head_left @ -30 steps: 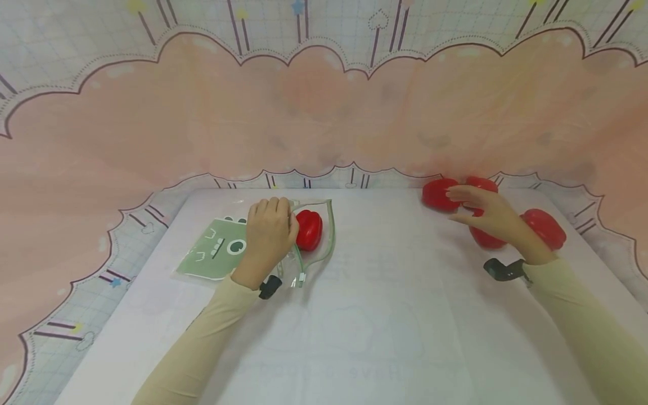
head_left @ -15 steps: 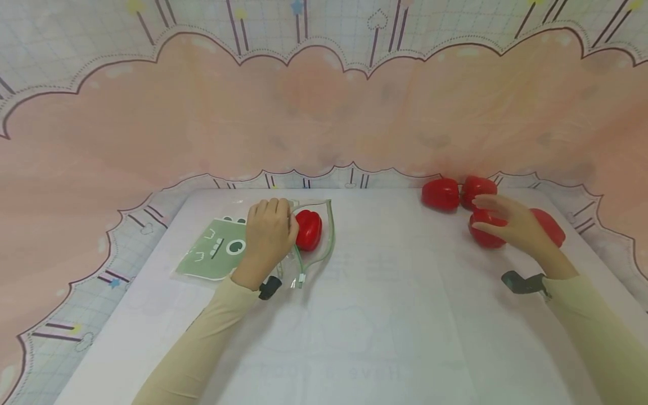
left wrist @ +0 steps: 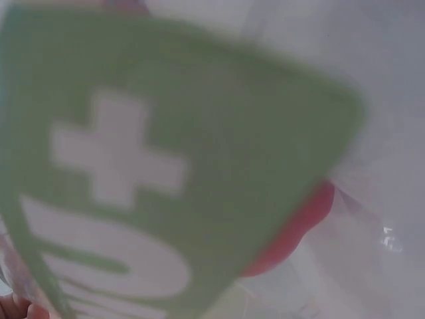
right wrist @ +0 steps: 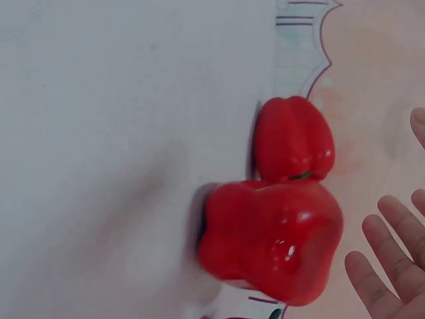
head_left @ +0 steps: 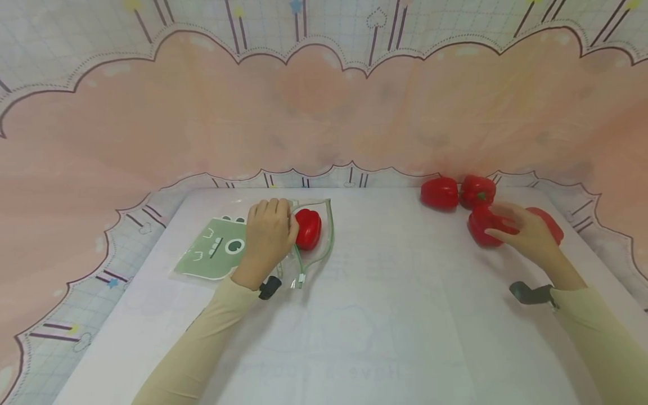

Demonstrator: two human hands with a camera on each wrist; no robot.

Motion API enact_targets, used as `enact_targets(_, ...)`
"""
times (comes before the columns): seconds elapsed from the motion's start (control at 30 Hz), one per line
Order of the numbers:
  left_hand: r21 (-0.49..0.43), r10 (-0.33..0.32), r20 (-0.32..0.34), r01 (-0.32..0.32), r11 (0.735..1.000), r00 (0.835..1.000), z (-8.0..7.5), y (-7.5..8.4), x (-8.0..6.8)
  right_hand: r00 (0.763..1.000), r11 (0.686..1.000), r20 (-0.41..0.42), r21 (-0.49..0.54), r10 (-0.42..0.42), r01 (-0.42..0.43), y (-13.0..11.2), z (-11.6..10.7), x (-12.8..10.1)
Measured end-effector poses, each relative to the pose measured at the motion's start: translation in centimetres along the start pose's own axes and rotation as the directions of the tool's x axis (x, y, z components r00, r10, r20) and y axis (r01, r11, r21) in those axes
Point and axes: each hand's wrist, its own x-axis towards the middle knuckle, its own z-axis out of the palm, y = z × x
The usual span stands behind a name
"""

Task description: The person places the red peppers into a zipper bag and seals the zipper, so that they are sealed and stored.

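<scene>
My left hand (head_left: 270, 230) grips the upper edge of a clear zip bag (head_left: 215, 250) printed with a green one-eyed monster. The bag's green-edged mouth stands open to the right, and a red bell pepper (head_left: 308, 229) lies inside it. Up close in the left wrist view, the green print (left wrist: 219, 113) covers most of that pepper (left wrist: 292, 236). On the right, my right hand (head_left: 529, 233) reaches over a red bell pepper (head_left: 481, 228), thumb and fingers spread around its near side. Its fingers look extended in the right wrist view, beside two peppers.
Two more red peppers, one on its side (head_left: 439, 194) and one with its green stem showing (head_left: 477, 192), sit at the table's back edge. Another pepper (head_left: 549, 225) is partly behind my right hand. A patterned cloth (head_left: 324, 112) rises behind the white table (head_left: 374, 315).
My right hand has drawn back to the right and nearer, from over the rear peppers to the front one. The left hand and the bag stay put.
</scene>
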Motion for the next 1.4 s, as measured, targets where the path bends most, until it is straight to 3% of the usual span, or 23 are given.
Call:
enact_targets(0.6,-0.003,-0.008,0.025,0.008,1.0,1.0,0.1,0.1,0.0,0.994,1.0,-0.105,0.011,0.023,-0.022,2.7,-0.3,-1.4)
enact_targets(0.93,-0.012,-0.02,0.028,0.02,1.0,0.999,-0.1,0.1,0.0,0.99,0.995,-0.094,-0.013,0.102,-0.103,3.4,0.0,-1.1)
enact_targets(1.4,0.007,-0.017,0.024,0.017,1.0,1.0,0.0,0.0,0.0,0.992,0.995,-0.07,0.0,0.104,-0.104,3.6,0.6,-1.1)
